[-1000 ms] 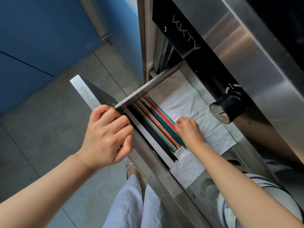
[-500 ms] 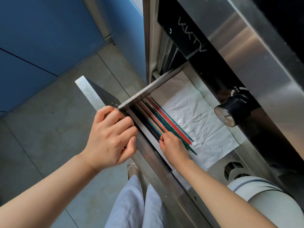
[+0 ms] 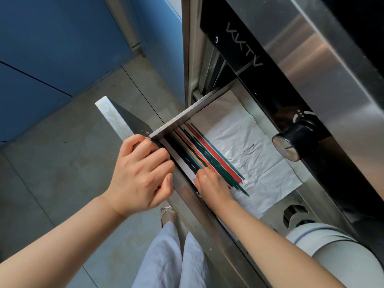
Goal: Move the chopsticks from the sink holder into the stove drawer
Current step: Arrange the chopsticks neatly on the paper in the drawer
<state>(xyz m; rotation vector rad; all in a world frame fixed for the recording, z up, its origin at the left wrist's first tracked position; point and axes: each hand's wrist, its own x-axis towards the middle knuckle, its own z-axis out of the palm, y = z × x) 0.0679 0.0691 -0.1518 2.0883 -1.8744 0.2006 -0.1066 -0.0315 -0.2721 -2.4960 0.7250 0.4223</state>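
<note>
- Gripping the drawer (image 3: 182, 117) front edge, the left hand (image 3: 139, 175) curls tight.
- Right hand (image 3: 212, 183) rests on the chopsticks (image 3: 209, 154), fingers curled; grip unclear.
- Chopsticks lie along the drawer's front wall on white paper (image 3: 259, 163).

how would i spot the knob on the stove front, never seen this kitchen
Start at the steel stove and go down past the grey lettering to the open drawer. The knob juts from the dark panel above its white paper liner: a round black cylinder with a silver face.
</note>
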